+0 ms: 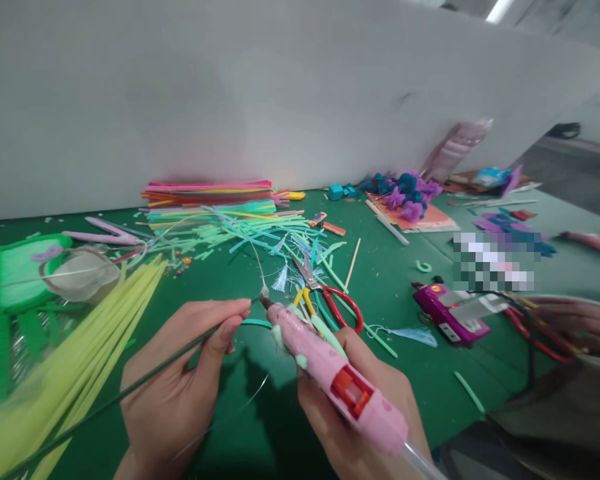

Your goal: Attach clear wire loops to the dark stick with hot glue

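Your left hand (pixel 180 373) pinches the green wire (pixel 130 390) above the counter's near edge; your right hand (pixel 360 407) fingers grip the glue gun (pixel 330 370), nozzle at the tip. Risk: hot glue burning your fingertips.

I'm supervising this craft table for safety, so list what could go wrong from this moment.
1. The pink glue gun in the right hand has its nozzle close to the left hand's fingertips pinching the thin green wire stem; hot glue could burn them.
2. Glue strings may drip onto the green table mat or loose coloured strips.
3. The red and yellow handled scissors lie open just beyond the nozzle, so a reaching hand could catch the blades.
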{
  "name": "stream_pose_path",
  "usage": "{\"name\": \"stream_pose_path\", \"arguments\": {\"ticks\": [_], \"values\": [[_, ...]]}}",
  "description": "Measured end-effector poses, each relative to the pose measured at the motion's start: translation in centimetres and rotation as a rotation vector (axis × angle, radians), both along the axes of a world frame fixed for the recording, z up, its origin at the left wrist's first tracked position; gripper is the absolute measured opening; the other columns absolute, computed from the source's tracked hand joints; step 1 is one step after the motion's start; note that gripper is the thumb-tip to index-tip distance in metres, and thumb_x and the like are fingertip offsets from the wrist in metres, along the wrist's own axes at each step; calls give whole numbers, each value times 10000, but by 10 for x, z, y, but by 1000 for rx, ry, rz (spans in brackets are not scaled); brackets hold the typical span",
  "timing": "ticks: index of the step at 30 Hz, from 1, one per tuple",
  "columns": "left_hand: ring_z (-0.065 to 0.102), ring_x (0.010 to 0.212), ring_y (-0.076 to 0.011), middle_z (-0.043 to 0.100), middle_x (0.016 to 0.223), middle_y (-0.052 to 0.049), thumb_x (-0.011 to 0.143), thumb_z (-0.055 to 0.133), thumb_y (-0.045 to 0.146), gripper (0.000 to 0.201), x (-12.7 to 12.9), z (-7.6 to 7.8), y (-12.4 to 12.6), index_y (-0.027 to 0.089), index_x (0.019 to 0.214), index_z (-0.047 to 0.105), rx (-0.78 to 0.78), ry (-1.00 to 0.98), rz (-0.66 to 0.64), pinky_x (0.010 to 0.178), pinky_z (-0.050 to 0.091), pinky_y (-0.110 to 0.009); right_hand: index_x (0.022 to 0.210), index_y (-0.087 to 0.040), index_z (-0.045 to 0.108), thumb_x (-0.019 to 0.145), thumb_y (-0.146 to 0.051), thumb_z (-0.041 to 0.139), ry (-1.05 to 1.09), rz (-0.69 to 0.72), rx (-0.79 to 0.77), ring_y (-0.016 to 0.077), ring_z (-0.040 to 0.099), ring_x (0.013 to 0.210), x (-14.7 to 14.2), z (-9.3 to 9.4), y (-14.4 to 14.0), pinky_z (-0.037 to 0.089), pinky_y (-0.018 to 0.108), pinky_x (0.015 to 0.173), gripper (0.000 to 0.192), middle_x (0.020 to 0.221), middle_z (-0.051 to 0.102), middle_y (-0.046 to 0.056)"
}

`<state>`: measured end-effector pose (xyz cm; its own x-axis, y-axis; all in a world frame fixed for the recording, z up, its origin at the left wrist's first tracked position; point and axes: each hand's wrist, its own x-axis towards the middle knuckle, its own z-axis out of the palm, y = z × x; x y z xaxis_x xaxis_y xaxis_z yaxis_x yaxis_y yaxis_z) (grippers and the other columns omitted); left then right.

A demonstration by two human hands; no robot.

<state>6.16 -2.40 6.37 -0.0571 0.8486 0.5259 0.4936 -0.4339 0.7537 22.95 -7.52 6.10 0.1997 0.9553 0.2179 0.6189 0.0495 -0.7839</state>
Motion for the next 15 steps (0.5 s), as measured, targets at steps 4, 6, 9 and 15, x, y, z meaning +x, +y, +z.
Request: {"name": "stream_pose_path", "arguments": {"ticks": [4, 6, 9, 15], "values": [[572, 604, -103, 706, 858, 36, 912, 610, 256, 159, -1, 0, -1, 315, 975, 744, -1, 30, 1, 616, 443, -248, 725, -241, 492, 755, -324, 615, 27, -12, -35, 98, 445, 411, 0, 0, -1, 345, 211, 379, 152, 502, 513, -76], [573, 611, -101, 702, 865, 34, 919, 603, 248, 163, -2, -1, 0, 310, 985, 738, 8, 41, 0, 616, 444, -247, 706, -243, 476, 755, -328, 625, 30, -29, -63, 95, 417, 400, 0, -1, -1, 328, 212, 368, 178, 488, 487, -80], [575, 619, -89, 697, 878, 38, 925, 596, 221, 177, -4, -4, 2, 304, 1013, 726, 39, 78, -31, 613, 453, -235, 708, -248, 456, 748, -320, 625, 43, -30, -92, 100, 416, 405, 1, -2, -1, 330, 217, 368, 187, 492, 484, -76], [579, 628, -61, 690, 889, 60, 936, 587, 229, 179, -8, -7, 4, 312, 1033, 712, 73, 134, -35, 621, 466, -206, 769, -248, 513, 755, -307, 588, 31, 20, -97, 130, 515, 431, 1, -1, 0, 420, 238, 416, 96, 531, 554, -49]]}}
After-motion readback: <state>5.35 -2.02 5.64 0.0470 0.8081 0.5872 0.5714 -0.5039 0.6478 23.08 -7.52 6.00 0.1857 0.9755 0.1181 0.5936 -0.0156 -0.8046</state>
